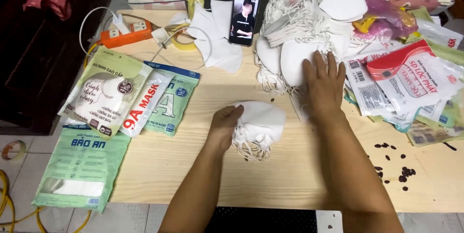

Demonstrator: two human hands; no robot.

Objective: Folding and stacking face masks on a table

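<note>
My left hand (224, 126) grips a small stack of white face masks (259, 122) with dangling ear loops, held just above the pale wooden table (193, 175). My right hand (325, 84) lies flat, fingers spread, on the near edge of a big loose pile of white masks (299, 35) at the back of the table. The two hands are about a hand's width apart.
Sealed green and white mask packets (116, 95) lie at the left. Empty printed bags (406, 83) are heaped at the right. A phone (244, 14) stands propped at the back, beside an orange power strip (124, 34) and a tape roll (182, 41). Dark seeds (396, 165) are scattered at the right.
</note>
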